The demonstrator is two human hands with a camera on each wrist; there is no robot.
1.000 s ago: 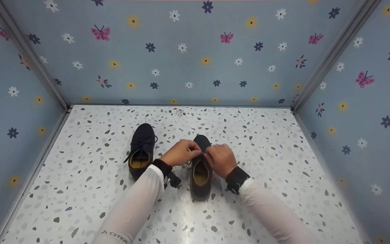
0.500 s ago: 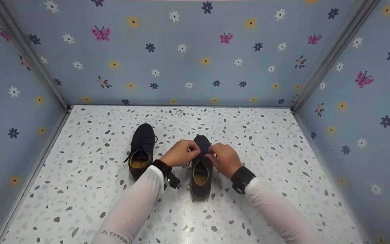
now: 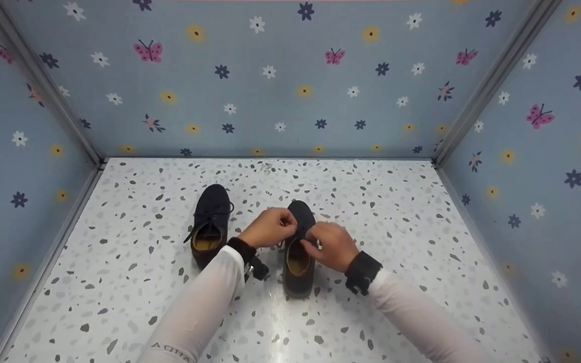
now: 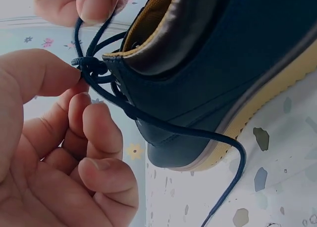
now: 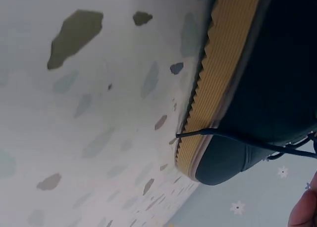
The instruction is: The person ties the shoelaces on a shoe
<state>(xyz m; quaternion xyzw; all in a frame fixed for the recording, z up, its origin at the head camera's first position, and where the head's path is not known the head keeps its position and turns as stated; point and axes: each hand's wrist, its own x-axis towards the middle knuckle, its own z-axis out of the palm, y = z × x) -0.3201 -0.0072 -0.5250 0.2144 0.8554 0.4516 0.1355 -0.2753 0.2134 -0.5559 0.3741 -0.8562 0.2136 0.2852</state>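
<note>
In the head view, both hands are over the front of a dark lace-up shoe [image 3: 299,282] standing on the floor. My left hand [image 3: 268,229] pinches the dark blue shoelace [image 4: 190,131] between thumb and index finger, right at its knot [image 4: 90,65]; the other fingers curl loosely. Above the knot in the left wrist view, fingertips of my right hand [image 3: 334,245] hold an upright loop of the same lace. One lace end trails down the shoe's side to the floor. The right wrist view shows the toe and ribbed tan sole [image 5: 218,83], another lace end hanging across it.
A matching dark shoe [image 3: 213,201] stands to the left, its laces lying loose over it. White speckled floor [image 3: 386,201] surrounds both shoes. Blue panels [image 3: 280,65] printed with flowers and butterflies enclose the floor at the back and both sides.
My right hand has drawn away from the left fingertips, first to the right, then back toward the shoe's opening. The left hand and both shoes have stayed nearly still.
</note>
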